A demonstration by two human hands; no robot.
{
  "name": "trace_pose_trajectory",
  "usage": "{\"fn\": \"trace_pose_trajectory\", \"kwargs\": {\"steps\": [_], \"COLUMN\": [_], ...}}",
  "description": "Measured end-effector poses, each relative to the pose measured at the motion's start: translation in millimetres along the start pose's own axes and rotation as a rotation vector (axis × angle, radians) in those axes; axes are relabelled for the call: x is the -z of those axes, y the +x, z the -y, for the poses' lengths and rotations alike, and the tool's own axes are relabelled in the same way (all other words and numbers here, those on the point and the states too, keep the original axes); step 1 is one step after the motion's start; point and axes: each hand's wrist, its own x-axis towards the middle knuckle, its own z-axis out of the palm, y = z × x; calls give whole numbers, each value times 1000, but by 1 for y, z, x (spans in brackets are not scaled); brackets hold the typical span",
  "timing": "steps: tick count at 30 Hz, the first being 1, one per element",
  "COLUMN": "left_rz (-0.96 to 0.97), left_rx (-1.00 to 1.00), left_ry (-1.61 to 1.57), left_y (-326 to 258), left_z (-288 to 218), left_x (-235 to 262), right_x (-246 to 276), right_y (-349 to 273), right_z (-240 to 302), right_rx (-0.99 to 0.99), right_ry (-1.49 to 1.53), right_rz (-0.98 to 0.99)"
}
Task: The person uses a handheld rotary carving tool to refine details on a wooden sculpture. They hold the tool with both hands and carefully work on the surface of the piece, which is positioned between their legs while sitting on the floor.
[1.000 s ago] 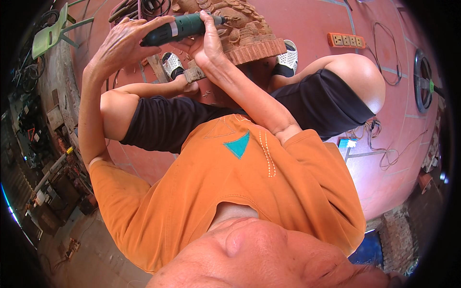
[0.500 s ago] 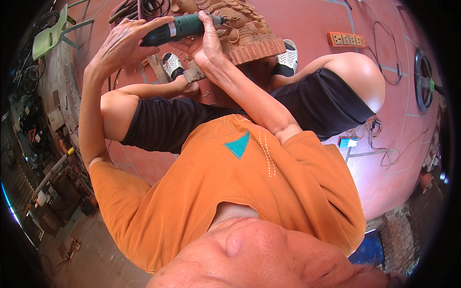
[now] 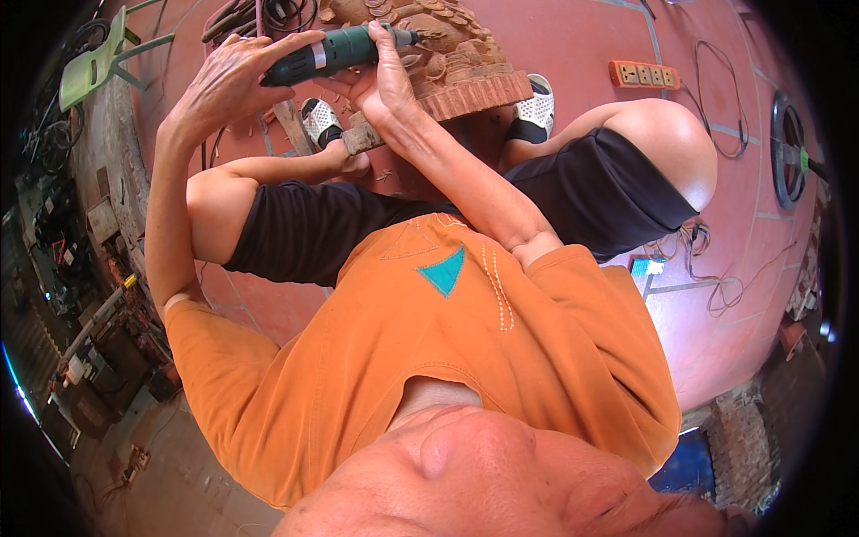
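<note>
Carved brown figure: located at 12 o'clock of the view. Green power tool: 11 o'clock, nose directed at the figure; contact cannot be confirmed. Left hand: fingers grasping the tool's rear. Right hand: grasping its front. Step in hand, as judged: working the carved surface. Next move calls for steady 2-handed guidance. Orange power strip: between 1 and 2 o'clock.
</note>
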Motion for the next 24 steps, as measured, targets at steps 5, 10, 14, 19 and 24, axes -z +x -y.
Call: {"fn": "trace_pose_trajectory", "kwargs": {"steps": [5, 10, 14, 19, 24], "left_rz": [11, 45, 33, 35, 24], "left_rx": [5, 25, 21, 19, 13], "left_ry": [5, 1, 0, 0, 6], "left_y": [0, 2, 1, 0, 1], "left_z": [0, -2, -2, -2, -2], "left_x": [2, 5, 6, 7, 5], "right_x": [-2, -4, -5, -6, -6], "right_y": [-2, -1, -1, -1, -2], "right_z": [1, 2, 2, 2, 3], "right_rx": [-3, -13, -14, -6, -11], "right_ry": [1, 15, 16, 17, 11], "right_rz": [-8, -37, -26, -18, -38]}}
